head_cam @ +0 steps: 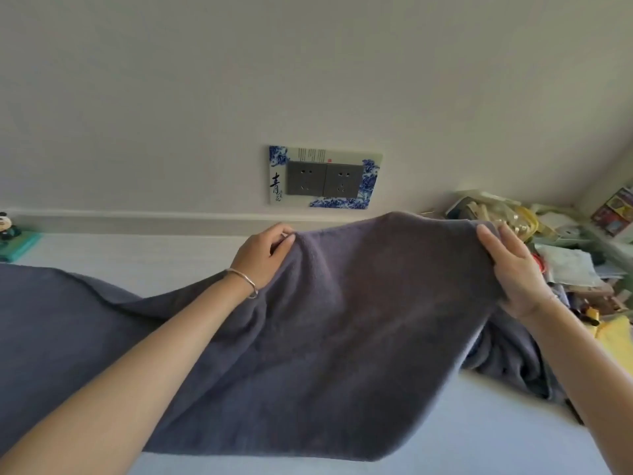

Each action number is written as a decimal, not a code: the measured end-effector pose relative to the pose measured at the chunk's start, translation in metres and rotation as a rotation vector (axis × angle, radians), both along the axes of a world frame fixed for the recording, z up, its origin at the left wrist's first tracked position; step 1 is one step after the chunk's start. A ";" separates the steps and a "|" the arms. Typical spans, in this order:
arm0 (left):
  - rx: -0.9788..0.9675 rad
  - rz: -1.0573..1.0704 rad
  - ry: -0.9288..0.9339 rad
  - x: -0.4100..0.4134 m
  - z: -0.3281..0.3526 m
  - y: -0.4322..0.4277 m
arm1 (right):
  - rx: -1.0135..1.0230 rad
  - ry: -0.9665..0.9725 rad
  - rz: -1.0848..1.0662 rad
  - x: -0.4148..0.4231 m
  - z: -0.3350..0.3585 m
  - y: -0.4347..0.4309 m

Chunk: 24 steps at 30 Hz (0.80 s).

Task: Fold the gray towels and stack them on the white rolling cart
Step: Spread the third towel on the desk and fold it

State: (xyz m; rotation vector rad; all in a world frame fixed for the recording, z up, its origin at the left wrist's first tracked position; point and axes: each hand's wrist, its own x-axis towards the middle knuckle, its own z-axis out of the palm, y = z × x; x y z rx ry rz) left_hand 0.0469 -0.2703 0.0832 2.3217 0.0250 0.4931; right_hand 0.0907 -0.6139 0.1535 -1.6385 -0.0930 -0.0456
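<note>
A large gray towel (342, 320) is lifted above a pale surface (137, 258), its far edge held up and its near part draped toward me. My left hand (263, 255) pinches the far edge at its left corner; a thin bangle circles that wrist. My right hand (513, 269) grips the far edge at the right corner, thumb on top. More gray towel cloth (51, 320) spreads out to the left, and a crumpled gray towel (507, 365) lies below my right forearm. The white rolling cart is not in view.
A wall with a double socket (323, 180) in a blue-and-white frame stands straight ahead. At the right lies a cluttered heap of packets, papers and bags (561, 248). A small panda figure on a teal base (10, 234) sits at the far left.
</note>
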 end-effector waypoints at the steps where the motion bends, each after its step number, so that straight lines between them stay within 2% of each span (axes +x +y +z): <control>1: 0.023 0.000 -0.026 0.009 0.009 -0.005 | 0.049 0.034 -0.005 0.001 0.014 -0.014; 2: 0.053 0.014 -0.025 0.020 0.014 -0.011 | 0.029 0.058 -0.025 0.004 0.024 -0.028; 4: 0.108 0.063 0.040 0.040 0.007 -0.020 | -0.157 0.098 -0.109 0.016 0.024 -0.050; 7: 0.186 0.080 0.189 0.061 -0.029 -0.036 | -0.488 0.089 -0.288 0.040 -0.016 -0.078; 10: 0.381 0.089 0.316 0.048 -0.074 -0.060 | -0.746 0.128 -0.340 0.050 -0.062 -0.096; 14: 0.419 -0.070 0.230 -0.007 -0.122 -0.091 | -0.698 0.136 -0.413 0.030 -0.096 -0.100; 19: 0.409 -0.066 0.206 -0.053 -0.150 -0.110 | -0.529 0.063 -0.447 -0.021 -0.117 -0.095; 24: 0.545 -0.195 0.264 -0.087 -0.161 -0.143 | -0.531 0.235 -0.465 -0.071 -0.150 -0.111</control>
